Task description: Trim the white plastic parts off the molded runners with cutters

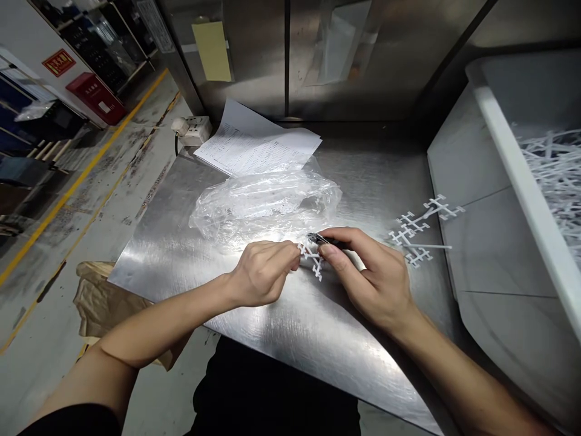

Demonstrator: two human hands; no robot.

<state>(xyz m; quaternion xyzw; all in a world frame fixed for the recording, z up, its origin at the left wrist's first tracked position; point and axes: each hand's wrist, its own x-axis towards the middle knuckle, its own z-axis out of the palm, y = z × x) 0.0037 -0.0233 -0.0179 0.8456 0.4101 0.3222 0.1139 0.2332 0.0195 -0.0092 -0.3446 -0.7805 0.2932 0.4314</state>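
Note:
My left hand [265, 272] is closed on one end of a white plastic part tree [312, 259], a small branched piece with several little tips. In my right hand [374, 275] is a small black-handled cutting tool [320, 239], probably nippers, gripped between thumb and fingers. Its tip meets the upper part of the white piece; whether the jaws are closed cannot be seen. More white branched plastic pieces [411, 233] lie on the metal table [272, 339] to the right of my right hand, close to the bin.
A crumpled clear plastic bag [258, 200] lies behind my hands, with printed sheets [258, 142] beyond it. A large pale bin [485, 200] holding many thin white plastic strips [556, 175] stands on the right. A power socket [196, 130] sits at the back left corner. Brown paper [102, 297] is below left.

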